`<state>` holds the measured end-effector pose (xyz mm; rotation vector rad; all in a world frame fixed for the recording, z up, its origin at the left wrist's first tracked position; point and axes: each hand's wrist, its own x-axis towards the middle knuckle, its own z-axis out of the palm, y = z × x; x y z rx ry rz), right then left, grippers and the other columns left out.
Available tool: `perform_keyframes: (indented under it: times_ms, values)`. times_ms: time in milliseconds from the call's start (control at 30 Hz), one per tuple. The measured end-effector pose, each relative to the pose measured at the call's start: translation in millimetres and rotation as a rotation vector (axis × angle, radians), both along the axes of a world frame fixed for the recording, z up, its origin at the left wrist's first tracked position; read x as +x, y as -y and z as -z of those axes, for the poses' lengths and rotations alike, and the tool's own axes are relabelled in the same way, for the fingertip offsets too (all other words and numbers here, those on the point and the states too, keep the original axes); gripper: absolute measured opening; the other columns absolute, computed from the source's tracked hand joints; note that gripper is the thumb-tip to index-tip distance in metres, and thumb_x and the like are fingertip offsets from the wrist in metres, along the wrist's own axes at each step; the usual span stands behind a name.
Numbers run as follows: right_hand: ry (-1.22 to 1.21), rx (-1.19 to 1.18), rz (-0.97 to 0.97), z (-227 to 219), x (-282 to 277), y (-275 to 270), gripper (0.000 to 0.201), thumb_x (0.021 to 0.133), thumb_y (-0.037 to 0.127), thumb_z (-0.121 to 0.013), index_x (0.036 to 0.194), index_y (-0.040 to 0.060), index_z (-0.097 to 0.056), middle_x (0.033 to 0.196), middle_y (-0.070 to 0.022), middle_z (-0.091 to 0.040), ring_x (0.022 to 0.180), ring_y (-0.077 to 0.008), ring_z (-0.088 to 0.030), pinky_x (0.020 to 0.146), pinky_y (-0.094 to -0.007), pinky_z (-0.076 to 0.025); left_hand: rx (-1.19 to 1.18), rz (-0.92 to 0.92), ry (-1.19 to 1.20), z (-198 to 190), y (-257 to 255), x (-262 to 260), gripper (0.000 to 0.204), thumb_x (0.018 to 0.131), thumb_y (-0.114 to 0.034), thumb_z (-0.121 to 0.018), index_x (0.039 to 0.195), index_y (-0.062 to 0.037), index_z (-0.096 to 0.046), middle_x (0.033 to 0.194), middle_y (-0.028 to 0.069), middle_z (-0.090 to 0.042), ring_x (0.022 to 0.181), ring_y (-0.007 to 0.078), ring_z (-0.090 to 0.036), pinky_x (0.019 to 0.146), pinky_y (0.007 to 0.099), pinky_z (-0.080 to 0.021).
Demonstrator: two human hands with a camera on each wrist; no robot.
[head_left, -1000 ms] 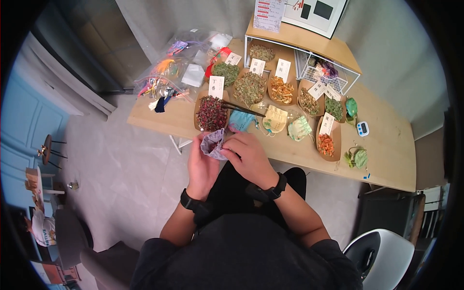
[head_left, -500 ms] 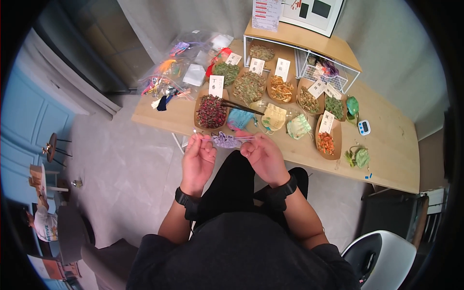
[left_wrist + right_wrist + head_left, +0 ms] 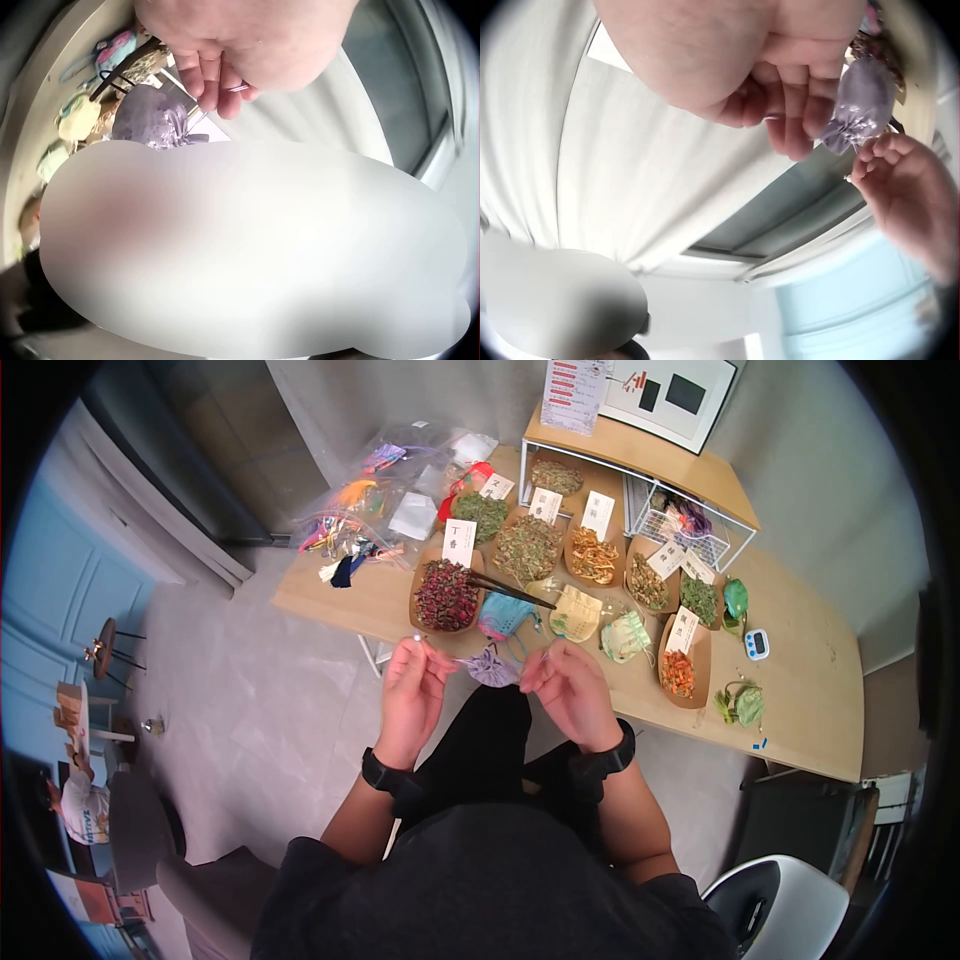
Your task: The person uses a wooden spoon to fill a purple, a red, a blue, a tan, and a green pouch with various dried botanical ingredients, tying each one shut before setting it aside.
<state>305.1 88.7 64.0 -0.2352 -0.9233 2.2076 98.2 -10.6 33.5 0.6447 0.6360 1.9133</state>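
Note:
A small purple pouch (image 3: 492, 668) hangs between the two hands at the table's front edge, its neck gathered. The left hand (image 3: 415, 685), on the pouch's left, pinches a thin drawstring with curled fingers. On the other side the right hand (image 3: 570, 690) pinches the cord's other end. In the left wrist view the pouch (image 3: 150, 116) looks rounded below its ruffled top, and the left hand (image 3: 240, 52) holds a thin cord. The right wrist view shows the pouch (image 3: 864, 97) beyond the right hand (image 3: 757, 67).
Paper trays of dried herbs with labels stand on the table (image 3: 800, 700), the dark red one (image 3: 446, 596) nearest the hands. Chopsticks (image 3: 510, 590), blue, yellow and green pouches, a timer (image 3: 757, 644) and bags of tassels (image 3: 350, 510) lie around. A person (image 3: 85, 810) is at far left.
The pouch, open at the top a second ago, is now gathered shut. Both hands have moved apart, holding the cords, and the pouch has shifted slightly right and down since the previous frame.

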Motion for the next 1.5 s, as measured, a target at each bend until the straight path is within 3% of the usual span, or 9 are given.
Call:
perform_keyframes:
  times_ms: [100, 333, 533, 667, 833, 1000, 1133, 1267, 1500]
  values:
    - [0.255, 0.271, -0.046, -20.7, -7.2, 11.9, 0.017, 0.104, 0.014, -0.052, 0.096, 0.002, -0.062, 0.095, -0.0093, -0.068, 0.086, -0.0173, -0.063, 0.08, -0.0312, -0.05, -0.069, -0.024, -0.246, 0.1, 2.1, 15.3, 0.008, 0.107, -0.013, -0.048, 0.11, -0.0066, -0.051, 0.11, 0.0086, -0.06, 0.111, 0.0185, -0.058, 0.099, 0.036, -0.047]
    - [0.333, 0.551, -0.169, -25.8, -20.6, 23.5, 0.018, 0.104, 0.015, -0.054, 0.102, 0.0002, -0.064, 0.101, -0.0067, -0.067, 0.093, -0.013, -0.065, 0.082, -0.0283, -0.051, -0.083, 0.24, -0.747, -4.3, 16.5, 46.3, 0.084, 0.083, 0.004, -0.074, 0.152, -0.0076, -0.028, 0.139, 0.0074, -0.047, 0.131, 0.0185, -0.047, 0.108, 0.0359, -0.041]
    - [0.521, 0.857, 0.159, -25.6, -18.3, 23.0, 0.02, 0.101, 0.009, -0.057, 0.116, -0.0013, -0.065, 0.112, -0.0089, -0.064, 0.086, -0.0124, -0.063, 0.077, -0.0273, -0.052, -0.291, 0.199, -0.085, 26.2, 18.1, 14.9, 0.082, 0.083, 0.003, -0.071, 0.152, -0.007, -0.027, 0.126, 0.0054, -0.05, 0.113, 0.0154, -0.054, 0.095, 0.031, -0.049]
    - [0.603, 0.639, 0.235, -13.2, 5.3, 3.0, 0.025, 0.096, 0.006, -0.063, 0.12, 0.001, -0.066, 0.11, -0.0074, -0.063, 0.084, -0.0129, -0.063, 0.077, -0.0267, -0.051, -0.414, -0.377, -0.683, 27.9, -14.9, -78.9, 0.076, 0.085, -0.005, -0.07, 0.15, -0.0046, -0.03, 0.114, 0.0077, -0.053, 0.105, 0.0176, -0.055, 0.092, 0.0319, -0.049]
    - [0.674, 0.561, 0.188, 1.1, 20.6, 1.8, 0.022, 0.097, 0.005, -0.062, 0.118, 0.0013, -0.067, 0.109, -0.0072, -0.063, 0.088, -0.0131, -0.063, 0.08, -0.027, -0.051, -0.449, -0.771, -1.443, 53.8, -68.7, -156.7, 0.073, 0.08, -0.006, -0.072, 0.146, -0.0021, -0.039, 0.12, 0.0192, -0.055, 0.107, 0.039, -0.058, 0.098, 0.0462, -0.047]
    - [0.79, 0.621, 0.177, 9.5, 35.5, 8.8, 0.018, 0.097, 0.004, -0.062, 0.114, 0.0014, -0.068, 0.105, -0.0059, -0.064, 0.091, -0.0139, -0.063, 0.081, -0.0267, -0.051, -0.831, -0.464, -1.795, 73.7, -74.3, -155.4, 0.083, 0.075, -0.032, -0.072, 0.148, -0.0059, -0.041, 0.13, 0.0207, -0.052, 0.127, 0.0407, -0.046, 0.105, 0.0577, -0.035]
    - [0.837, 0.537, 0.198, 22.9, 53.2, 6.4, 0.017, 0.097, 0.005, -0.062, 0.113, 0.0015, -0.068, 0.103, -0.0062, -0.065, 0.09, -0.0131, -0.062, 0.08, -0.0266, -0.05, -0.783, -0.498, -1.874, 65.9, -65.3, -143.8, 0.08, 0.076, -0.027, -0.069, 0.146, 0.0006, -0.042, 0.147, 0.0242, -0.044, 0.138, 0.0422, -0.039, 0.114, 0.056, -0.028]
    - [0.874, 0.556, 0.227, 34.1, 52.5, 1.1, 0.016, 0.097, 0.006, -0.063, 0.111, 0.0026, -0.069, 0.097, -0.0064, -0.065, 0.086, -0.0144, -0.062, 0.078, -0.0269, -0.05, -0.506, -0.646, -1.712, 28.4, -61.7, -120.5, 0.062, 0.081, -0.015, -0.066, 0.138, 0.0025, -0.05, 0.137, 0.0253, -0.053, 0.126, 0.0428, -0.05, 0.108, 0.0472, -0.04]
    - [0.986, 1.143, 0.603, 41.0, -32.1, -64.8, 0.015, 0.087, 0.007, -0.065, 0.101, 0.0042, -0.069, 0.094, -0.0147, -0.065, 0.091, -0.0323, -0.064, 0.078, -0.0417, -0.052, -0.305, -0.333, -1.678, 5.3, -58.8, -1.7, 0.022, 0.084, -0.01, -0.07, 0.105, -0.005, -0.07, 0.084, 0.0128, -0.068, 0.076, 0.0281, -0.067, 0.069, 0.0391, -0.053]
